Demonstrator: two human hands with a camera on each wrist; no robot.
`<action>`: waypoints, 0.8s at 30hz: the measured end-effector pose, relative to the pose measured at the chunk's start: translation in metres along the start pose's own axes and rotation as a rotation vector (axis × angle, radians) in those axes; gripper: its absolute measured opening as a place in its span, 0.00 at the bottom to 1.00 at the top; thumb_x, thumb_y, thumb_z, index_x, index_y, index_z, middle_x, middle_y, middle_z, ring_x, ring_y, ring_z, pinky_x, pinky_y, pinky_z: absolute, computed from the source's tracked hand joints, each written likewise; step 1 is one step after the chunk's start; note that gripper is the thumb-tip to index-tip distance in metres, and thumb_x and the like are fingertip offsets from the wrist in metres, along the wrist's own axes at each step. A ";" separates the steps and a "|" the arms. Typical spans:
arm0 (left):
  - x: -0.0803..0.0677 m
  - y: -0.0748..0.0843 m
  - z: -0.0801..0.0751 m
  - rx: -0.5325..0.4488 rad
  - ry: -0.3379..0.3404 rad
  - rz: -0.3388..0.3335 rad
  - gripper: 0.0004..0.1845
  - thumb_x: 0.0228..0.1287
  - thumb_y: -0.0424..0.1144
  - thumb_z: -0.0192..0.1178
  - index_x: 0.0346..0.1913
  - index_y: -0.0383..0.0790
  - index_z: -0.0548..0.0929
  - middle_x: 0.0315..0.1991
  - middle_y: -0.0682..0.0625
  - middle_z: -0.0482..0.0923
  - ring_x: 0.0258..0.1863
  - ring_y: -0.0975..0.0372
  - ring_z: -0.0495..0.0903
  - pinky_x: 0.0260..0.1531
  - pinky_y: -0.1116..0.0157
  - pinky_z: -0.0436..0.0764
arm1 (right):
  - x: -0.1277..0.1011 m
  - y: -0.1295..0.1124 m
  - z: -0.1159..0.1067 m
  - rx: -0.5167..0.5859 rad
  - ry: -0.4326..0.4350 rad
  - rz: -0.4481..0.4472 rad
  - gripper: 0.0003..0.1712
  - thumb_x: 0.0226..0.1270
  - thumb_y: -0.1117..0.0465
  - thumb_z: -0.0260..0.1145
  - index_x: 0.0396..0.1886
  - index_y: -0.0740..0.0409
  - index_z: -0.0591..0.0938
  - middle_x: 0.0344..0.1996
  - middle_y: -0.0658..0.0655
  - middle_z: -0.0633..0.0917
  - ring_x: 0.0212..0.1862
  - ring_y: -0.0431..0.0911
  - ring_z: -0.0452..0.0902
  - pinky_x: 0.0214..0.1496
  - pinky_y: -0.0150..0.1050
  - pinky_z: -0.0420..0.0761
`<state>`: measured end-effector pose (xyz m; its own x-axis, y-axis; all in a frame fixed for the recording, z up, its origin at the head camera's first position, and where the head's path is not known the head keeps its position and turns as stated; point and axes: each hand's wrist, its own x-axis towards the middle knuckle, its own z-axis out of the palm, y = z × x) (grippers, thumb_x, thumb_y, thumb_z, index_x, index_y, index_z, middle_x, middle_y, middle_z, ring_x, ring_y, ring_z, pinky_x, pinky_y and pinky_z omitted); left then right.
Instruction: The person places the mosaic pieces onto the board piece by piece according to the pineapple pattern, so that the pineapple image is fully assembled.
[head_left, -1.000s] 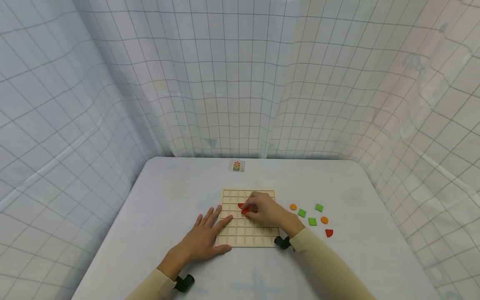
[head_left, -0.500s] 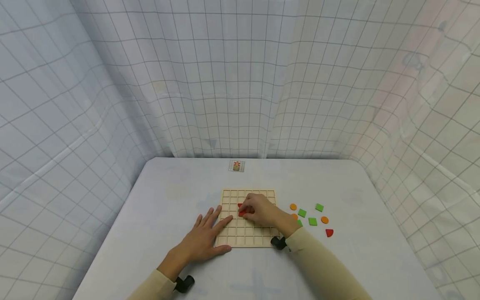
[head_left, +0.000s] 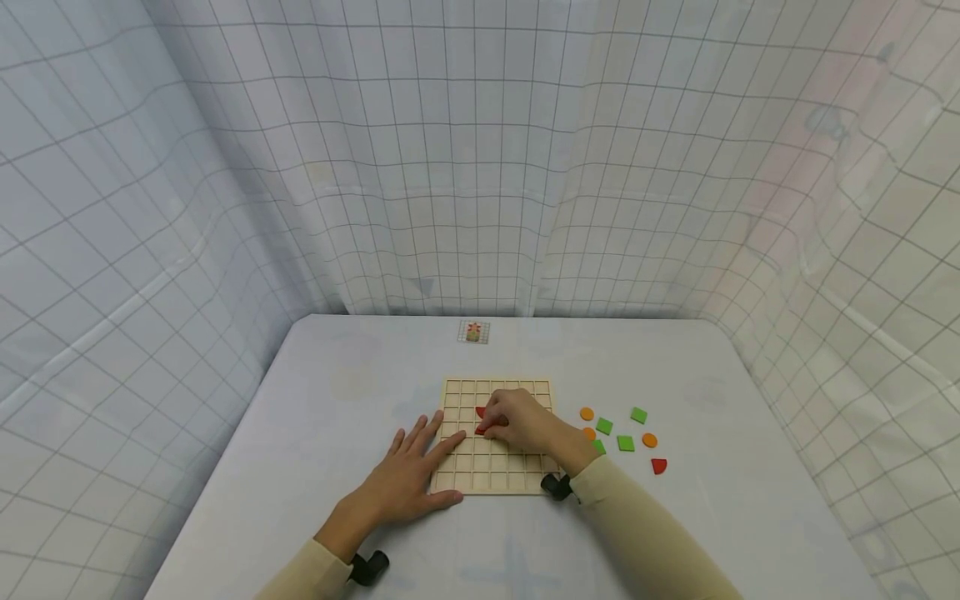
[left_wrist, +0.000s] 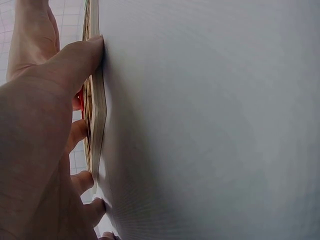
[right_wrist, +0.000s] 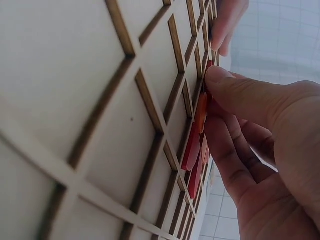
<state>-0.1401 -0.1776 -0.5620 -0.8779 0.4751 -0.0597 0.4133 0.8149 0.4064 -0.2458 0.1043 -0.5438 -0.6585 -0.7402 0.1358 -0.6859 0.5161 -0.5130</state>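
A pale wooden grid board [head_left: 495, 482] lies on the white table. My left hand [head_left: 405, 483] rests along its left edge with fingers spread, thumb at the near corner; the left wrist view shows the fingertips and thumb [left_wrist: 82, 57] against the board's side. Over the board's middle, my right hand [head_left: 521, 421] pinches a red rounded tile [head_left: 480, 431] low at a cell. Just beyond it lies another red tile [head_left: 480, 412]. In the right wrist view, the pinched tile is mostly hidden by the thumb [right_wrist: 235, 90]; an orange tile [right_wrist: 201, 112] and red tiles [right_wrist: 191, 150] sit nearby in the grid.
Right of the board lie loose tiles: orange discs [head_left: 649, 440], several green squares [head_left: 626, 443] and a red quarter-round tile [head_left: 659, 466]. A small picture card [head_left: 473, 332] lies at the table's back. White gridded curtains [head_left: 487, 167] enclose the table on three sides.
My right hand has shifted slightly left and nearer with the red tile, then come to near stillness. Its forearm uncovered an orange disc and a green square. My left hand stayed in place.
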 end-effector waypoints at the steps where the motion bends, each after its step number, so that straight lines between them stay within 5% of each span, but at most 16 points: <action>1: 0.000 0.000 0.000 -0.001 0.001 0.001 0.50 0.79 0.72 0.68 0.95 0.58 0.65 0.98 0.35 0.46 0.97 0.32 0.50 0.89 0.22 0.55 | 0.000 0.000 0.000 0.000 -0.001 -0.005 0.05 0.81 0.61 0.80 0.49 0.52 1.00 0.52 0.54 0.94 0.54 0.48 0.92 0.59 0.40 0.92; 24: -0.001 0.000 0.001 0.004 0.012 0.001 0.49 0.80 0.72 0.67 0.95 0.58 0.65 0.98 0.36 0.47 0.97 0.32 0.50 0.89 0.22 0.57 | -0.007 0.001 -0.005 0.000 0.017 -0.055 0.06 0.81 0.64 0.79 0.51 0.55 1.00 0.53 0.54 0.95 0.56 0.48 0.94 0.60 0.40 0.93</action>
<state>-0.1386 -0.1778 -0.5633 -0.8805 0.4716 -0.0486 0.4148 0.8159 0.4029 -0.2436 0.1121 -0.5408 -0.6253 -0.7597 0.1785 -0.7212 0.4751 -0.5041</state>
